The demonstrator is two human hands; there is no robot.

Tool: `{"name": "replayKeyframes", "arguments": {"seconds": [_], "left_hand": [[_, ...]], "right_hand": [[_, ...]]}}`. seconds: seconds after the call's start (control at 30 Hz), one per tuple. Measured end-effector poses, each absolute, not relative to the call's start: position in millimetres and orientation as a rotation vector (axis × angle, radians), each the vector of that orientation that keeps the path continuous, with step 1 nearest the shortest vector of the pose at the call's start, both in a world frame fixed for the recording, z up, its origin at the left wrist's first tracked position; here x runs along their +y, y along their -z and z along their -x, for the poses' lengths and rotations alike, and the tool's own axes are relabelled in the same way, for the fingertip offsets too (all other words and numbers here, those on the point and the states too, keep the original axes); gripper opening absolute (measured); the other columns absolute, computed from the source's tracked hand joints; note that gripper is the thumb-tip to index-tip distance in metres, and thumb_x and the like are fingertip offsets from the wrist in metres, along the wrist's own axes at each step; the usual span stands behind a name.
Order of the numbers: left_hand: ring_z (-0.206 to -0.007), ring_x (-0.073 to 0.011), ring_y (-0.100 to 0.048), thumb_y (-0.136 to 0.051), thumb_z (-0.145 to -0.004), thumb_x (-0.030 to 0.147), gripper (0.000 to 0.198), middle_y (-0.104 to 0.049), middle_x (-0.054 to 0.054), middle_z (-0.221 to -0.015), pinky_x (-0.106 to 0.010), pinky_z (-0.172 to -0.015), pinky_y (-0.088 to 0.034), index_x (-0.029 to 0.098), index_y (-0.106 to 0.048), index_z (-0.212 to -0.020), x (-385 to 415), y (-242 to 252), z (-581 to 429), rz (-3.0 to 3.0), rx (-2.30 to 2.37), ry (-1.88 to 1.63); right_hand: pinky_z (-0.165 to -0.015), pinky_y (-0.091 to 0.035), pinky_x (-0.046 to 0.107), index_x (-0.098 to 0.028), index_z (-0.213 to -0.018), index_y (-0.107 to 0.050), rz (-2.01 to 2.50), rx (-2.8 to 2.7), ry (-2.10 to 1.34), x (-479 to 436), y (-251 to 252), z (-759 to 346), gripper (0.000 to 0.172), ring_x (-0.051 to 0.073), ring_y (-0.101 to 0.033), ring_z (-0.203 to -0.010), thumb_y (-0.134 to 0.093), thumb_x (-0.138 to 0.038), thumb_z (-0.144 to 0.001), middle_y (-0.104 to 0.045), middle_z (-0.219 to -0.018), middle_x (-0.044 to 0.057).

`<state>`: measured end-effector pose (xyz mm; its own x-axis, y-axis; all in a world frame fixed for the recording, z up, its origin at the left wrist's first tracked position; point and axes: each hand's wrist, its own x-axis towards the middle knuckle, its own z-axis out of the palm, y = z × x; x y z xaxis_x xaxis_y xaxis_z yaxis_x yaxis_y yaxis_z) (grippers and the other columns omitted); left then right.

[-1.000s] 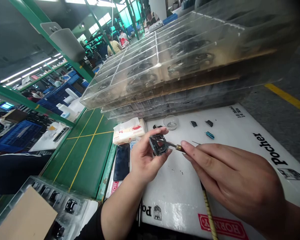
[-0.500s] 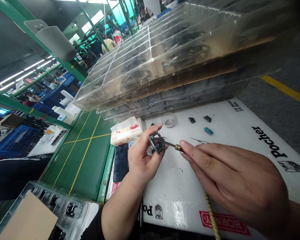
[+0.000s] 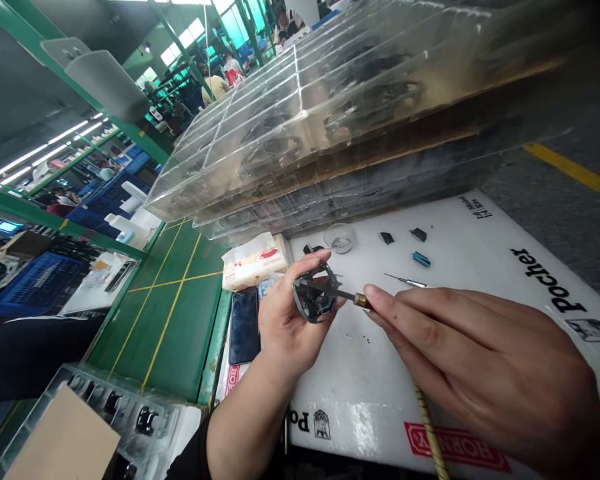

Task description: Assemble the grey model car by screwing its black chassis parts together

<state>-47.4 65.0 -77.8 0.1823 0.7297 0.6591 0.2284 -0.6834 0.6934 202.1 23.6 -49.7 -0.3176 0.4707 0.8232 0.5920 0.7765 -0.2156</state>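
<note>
Bottom edge, lower right: red label [image 3: 457, 445] on white board [image 3: 360, 393], reads "HORNBY" upside down. Right hand [image 3: 485, 373], fingers pinched round thin tool [image 3: 360, 299], brass collar showing; braided cord [image 3: 430, 433] trails to bottom edge. Tool tip in small black frame [image 3: 314, 295], centre frame, gripped between left hand [image 3: 285, 320] thumb and fingertips, held above board. Bare board below and right of hands. "Pocher" [image 3: 547, 280] printed at right. Phone [image 3: 244, 325] at board's left edge, tissue pack [image 3: 254, 262] beyond. Small dish [image 3: 339, 238] and blue piece [image 3: 421, 259] farther. Stacked clear trays [image 3: 330, 113] overhang board's far edge.
</note>
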Motion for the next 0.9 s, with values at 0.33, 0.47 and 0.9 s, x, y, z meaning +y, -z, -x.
{"name": "replayKeyframes", "arguments": {"seconds": [0.33, 0.47, 0.9], "left_hand": [[-0.151, -0.0341, -0.081, -0.093, -0.108, 0.022, 0.059, -0.084, -0.013, -0.161, -0.052, -0.130, -0.068, 0.029, -0.075, -0.164, 63, 73, 51, -2.140, 1.169, -1.413], [-0.157, -0.0362, -0.077, -0.091, -0.110, 0.024, 0.060, -0.080, -0.014, -0.167, -0.058, -0.131, -0.068, 0.030, -0.072, -0.166, 66, 74, 52, -2.160, 0.974, -1.530], [-0.154, -0.0390, -0.080, -0.098, -0.103, 0.015, 0.072, -0.080, -0.013, -0.166, -0.063, -0.124, -0.074, 0.031, -0.072, -0.168, 66, 76, 52, -2.239, 0.797, -1.759]], "right_hand": [[-0.071, -0.070, 0.037, -0.009, -0.143, -0.082, 0.850, -1.922, 0.153, 29, 51, -198, 0.039, 0.025, -0.090, -0.087, -0.083, 0.005, -0.106, -0.094, -0.107, 0.012], [-0.074, -0.071, 0.038, -0.014, -0.156, -0.080, 0.811, -1.980, 0.125, 26, 54, -203, 0.057, 0.026, -0.088, -0.089, -0.082, 0.008, -0.103, -0.094, -0.108, 0.009], [-0.089, -0.074, 0.049, -0.022, -0.182, -0.064, 0.742, -1.999, -0.044, 14, 74, -213, 0.069, 0.032, -0.090, -0.104, -0.069, -0.005, -0.115, -0.091, -0.127, 0.012]]}}
